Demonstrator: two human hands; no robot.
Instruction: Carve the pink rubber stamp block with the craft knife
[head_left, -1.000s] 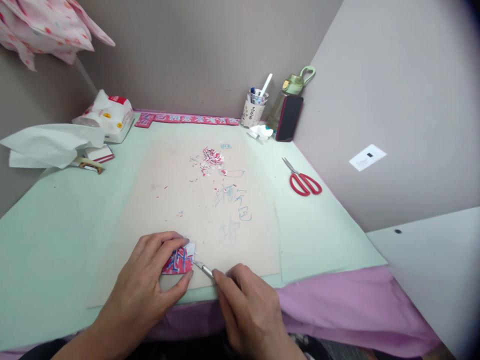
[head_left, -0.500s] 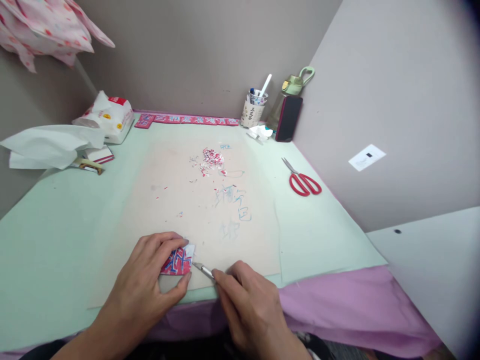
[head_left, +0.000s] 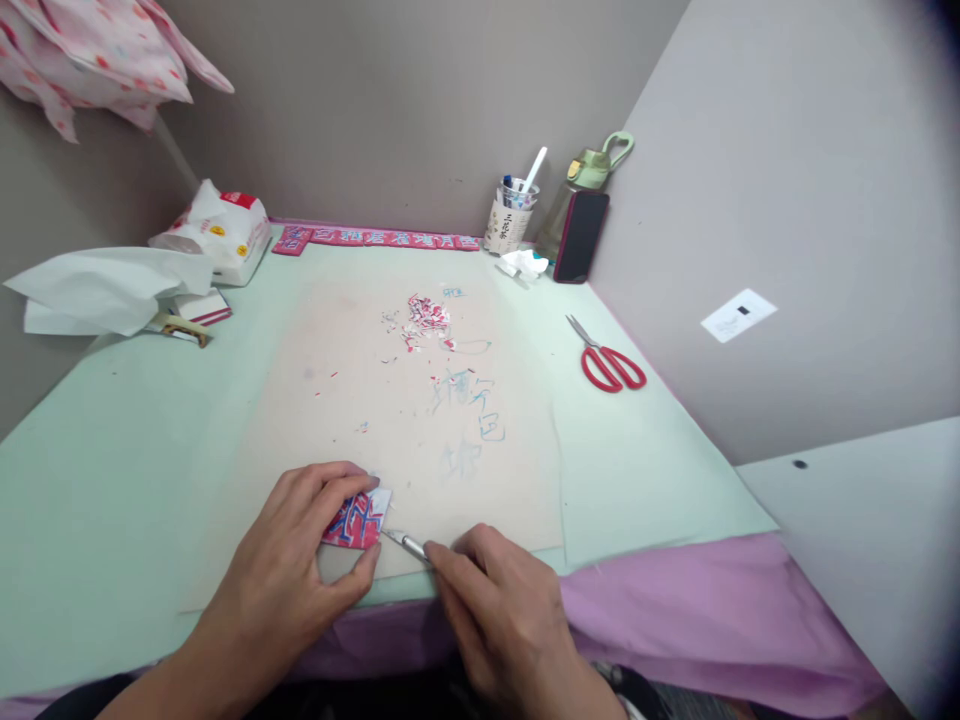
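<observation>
A small red block (head_left: pixel 363 528) with blue and white character strokes lies on the beige sheet (head_left: pixel 517 500) near the table's front edge. Its upper right corner is white. My left hand (head_left: pixel 300 550) grips it between thumb and fingers, covering its left part. In my right hand (head_left: pixel 502 590) is a craft knife (head_left: pixel 407 544), held like a pen. The blade tip meets the block's right edge, low down. A heap of red and white shavings (head_left: pixel 429 313) sits farther up the sheet, with loose bits scattered around.
Red-handled scissors (head_left: pixel 611 367) lie to the right. Along the back stand a row of pink character tiles (head_left: pixel 390 239), a pen jar (head_left: pixel 508 225), a green bottle (head_left: pixel 589 170) and a phone (head_left: pixel 582 238). Tissues (head_left: pixel 217 240) are at the back left.
The knife tip has slid slightly down along the block's right edge. My left hand keeps its hold, and the whole view has shifted a little.
</observation>
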